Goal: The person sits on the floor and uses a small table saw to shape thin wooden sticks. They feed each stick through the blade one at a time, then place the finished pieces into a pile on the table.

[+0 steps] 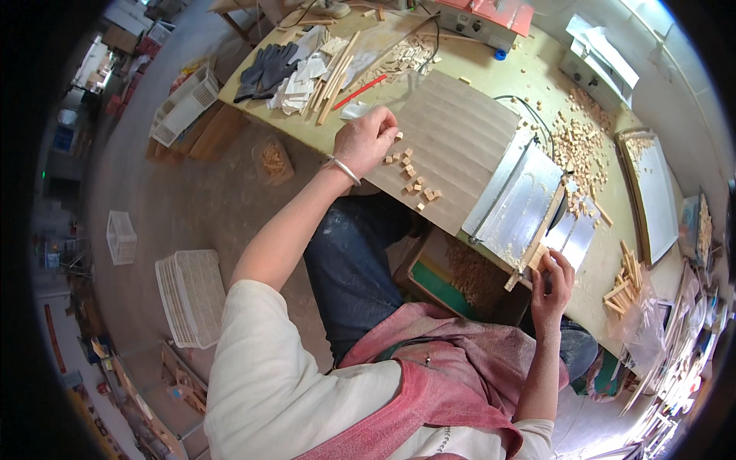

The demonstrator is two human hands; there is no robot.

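My left hand (368,140) is closed in a pinch at a small wooden cube (398,136) at the brown board's (458,127) left edge. Several loose cubes (408,170) lie on that board below it. My right hand (550,280) grips a small wooden piece (539,256) at the front of a small table saw (511,200), against a long wooden guide strip (547,221). The saw's dark blade housing (560,208) is just beyond the fingers. Many cut cubes (580,144) are heaped behind the saw.
The worktable (323,138) also holds dark gloves (267,69), wood strips (335,78), a red stick (359,92), machines (481,29) and a leaning metal-faced panel (648,195). Stick bundles (625,284) lie at right. Plastic baskets (190,297) stand on the floor at left; a box (435,277) sits under the table.
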